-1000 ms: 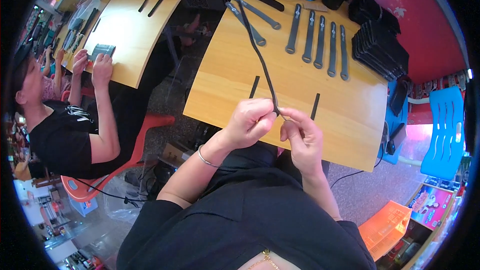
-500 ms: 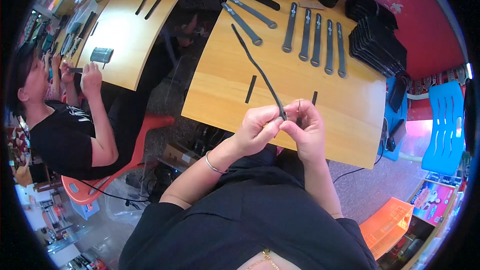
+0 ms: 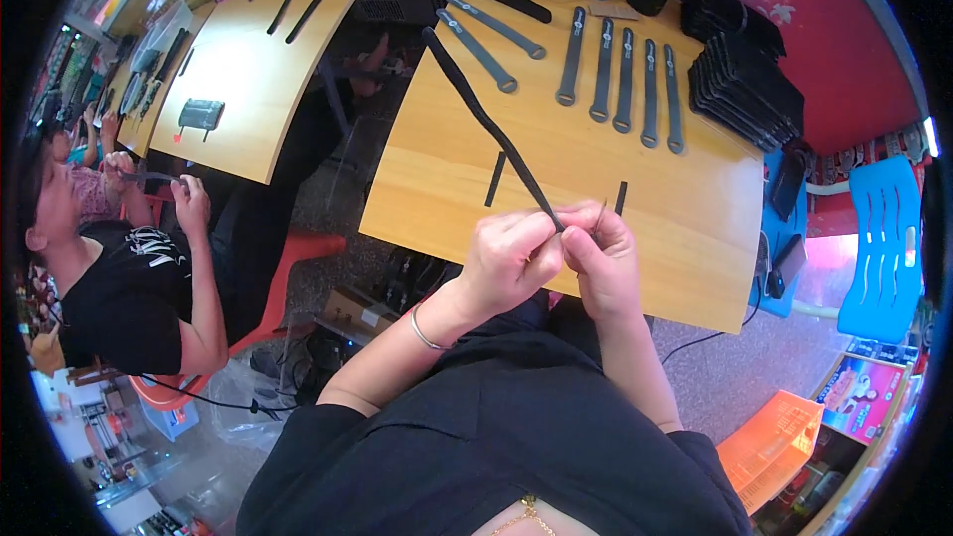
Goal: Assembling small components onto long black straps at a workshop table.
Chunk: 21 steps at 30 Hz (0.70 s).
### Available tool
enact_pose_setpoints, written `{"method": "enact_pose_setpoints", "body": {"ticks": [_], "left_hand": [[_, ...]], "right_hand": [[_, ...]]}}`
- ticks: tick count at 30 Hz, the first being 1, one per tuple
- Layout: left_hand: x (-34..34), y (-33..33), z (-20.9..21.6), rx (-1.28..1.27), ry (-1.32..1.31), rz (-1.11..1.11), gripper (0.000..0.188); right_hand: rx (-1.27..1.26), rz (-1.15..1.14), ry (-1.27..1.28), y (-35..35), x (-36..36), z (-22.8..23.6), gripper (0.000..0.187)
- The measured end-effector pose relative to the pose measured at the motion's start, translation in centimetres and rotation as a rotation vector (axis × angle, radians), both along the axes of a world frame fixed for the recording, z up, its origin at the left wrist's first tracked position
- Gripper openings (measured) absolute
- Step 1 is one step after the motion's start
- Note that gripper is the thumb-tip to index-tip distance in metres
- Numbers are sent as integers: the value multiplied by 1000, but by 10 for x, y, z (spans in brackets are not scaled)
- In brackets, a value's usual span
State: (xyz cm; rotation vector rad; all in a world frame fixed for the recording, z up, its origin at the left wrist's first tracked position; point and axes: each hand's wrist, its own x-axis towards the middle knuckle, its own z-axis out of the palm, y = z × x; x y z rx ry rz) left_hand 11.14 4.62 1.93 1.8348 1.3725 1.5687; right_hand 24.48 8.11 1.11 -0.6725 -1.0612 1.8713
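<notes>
White marks at the far side of the pale wooden table (image 3: 422, 201): five long, flat grey straps with rounded near ends (image 3: 625, 79) line up toward the right, small pale print near their far tips, too tiny to read! Left of them, two slanting grey straps (image 3: 476, 50) show similar pale marks. Far left, bold white lettering runs across a co-worker's black short-sleeved T-shirt (image 3: 124, 290), bent by creases, unclear. Near right, a pink-and-blue printed box (image 3: 862, 392) shows pale characters, and a boxy orange container (image 3: 769, 442) carries fine print, both blurred.
</notes>
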Motion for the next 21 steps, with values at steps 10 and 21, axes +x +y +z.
{"method": "enact_pose_setpoints", "body": {"ticks": [10, 21], "left_hand": [[0, 1, 2, -39, 87, -8, 19], [-4, -1, -2, -29, 104, -44, 19]], "right_hand": [[-124, -175, 14, -13, -10, -3, 9], [-130, -32, -40, -4, 4, -8, 7]]}}
